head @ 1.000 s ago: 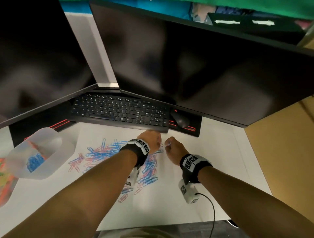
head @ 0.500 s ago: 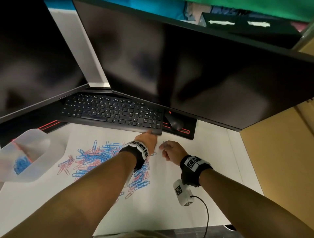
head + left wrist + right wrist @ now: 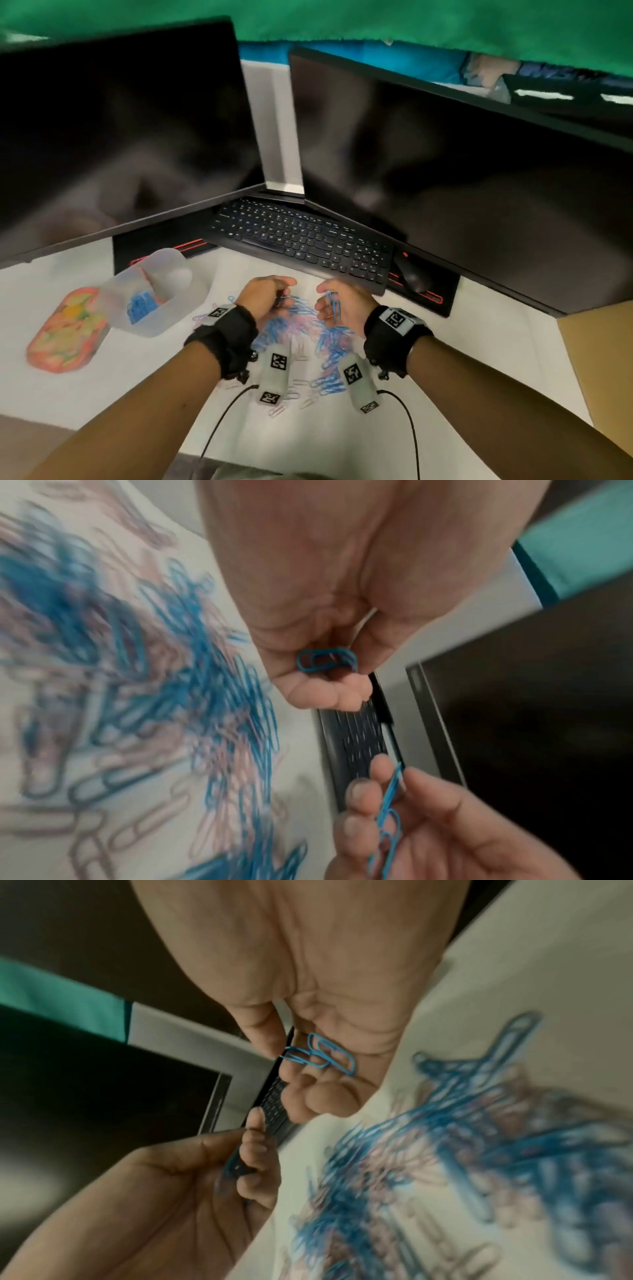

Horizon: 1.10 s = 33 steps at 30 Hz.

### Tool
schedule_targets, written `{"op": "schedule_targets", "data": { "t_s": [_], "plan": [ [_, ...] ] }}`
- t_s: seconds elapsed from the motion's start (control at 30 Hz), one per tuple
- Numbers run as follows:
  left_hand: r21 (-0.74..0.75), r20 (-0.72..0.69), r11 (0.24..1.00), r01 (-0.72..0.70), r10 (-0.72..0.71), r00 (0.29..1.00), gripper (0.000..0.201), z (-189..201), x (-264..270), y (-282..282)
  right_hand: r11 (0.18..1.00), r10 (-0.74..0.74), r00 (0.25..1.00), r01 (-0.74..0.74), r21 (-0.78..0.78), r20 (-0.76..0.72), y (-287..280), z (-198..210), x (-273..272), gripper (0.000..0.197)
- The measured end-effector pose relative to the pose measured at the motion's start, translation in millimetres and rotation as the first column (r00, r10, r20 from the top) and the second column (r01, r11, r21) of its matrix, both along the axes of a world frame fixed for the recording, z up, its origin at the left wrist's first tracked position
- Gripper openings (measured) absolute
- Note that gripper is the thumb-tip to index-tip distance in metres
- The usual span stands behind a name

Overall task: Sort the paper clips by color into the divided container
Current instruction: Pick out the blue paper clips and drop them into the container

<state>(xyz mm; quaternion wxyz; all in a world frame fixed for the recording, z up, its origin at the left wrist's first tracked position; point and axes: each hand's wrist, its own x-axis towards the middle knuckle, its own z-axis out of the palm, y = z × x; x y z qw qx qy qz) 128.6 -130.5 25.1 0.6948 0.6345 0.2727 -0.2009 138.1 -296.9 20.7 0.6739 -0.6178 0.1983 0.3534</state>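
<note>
A pile of blue and pink paper clips (image 3: 301, 330) lies on the white desk, blurred in both wrist views (image 3: 154, 696) (image 3: 445, 1137). My left hand (image 3: 279, 295) hovers over the pile's far side and pinches a small bunch of blue clips (image 3: 325, 661) between thumb and curled fingers. My right hand (image 3: 330, 302), just to its right, holds a few linked blue clips (image 3: 322, 1056) the same way. The translucent divided container (image 3: 164, 323) stands to the left of the hands, with blue clips (image 3: 140, 306) in one compartment.
A black keyboard (image 3: 301, 240) and a mouse (image 3: 411, 277) lie just beyond the hands, under two dark monitors (image 3: 445, 171). An orange patterned case (image 3: 65, 329) sits left of the container. Cables run from both wrist cameras toward the desk's near edge.
Both hands have come off the desk at the keyboard's edge and now hover over the pile, each with blue clips showing in it. My head has swung, so the container appears nearer the hands.
</note>
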Motion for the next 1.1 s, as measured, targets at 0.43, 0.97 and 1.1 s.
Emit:
{"op": "schedule_targets", "data": {
  "t_s": [0.43,0.97,1.1],
  "plan": [
    [-0.034,-0.018,0.855,-0.517,0.516,0.856,0.010,43.2,-43.5,194.1,0.888,0.458,0.888,-0.459,0.028,0.035,234.9,47.0,12.1,0.016],
    [0.305,0.169,0.864,-0.400,0.365,0.916,0.012,35.8,-34.1,223.9,0.848,0.511,0.840,-0.458,-0.269,0.183,274.4,45.0,33.1,0.015],
    [0.354,0.296,0.918,-0.180,0.073,0.952,0.015,31.7,-26.4,190.5,0.828,0.522,0.825,-0.430,-0.360,0.216,207.0,37.6,36.0,0.012]
  ]
}}
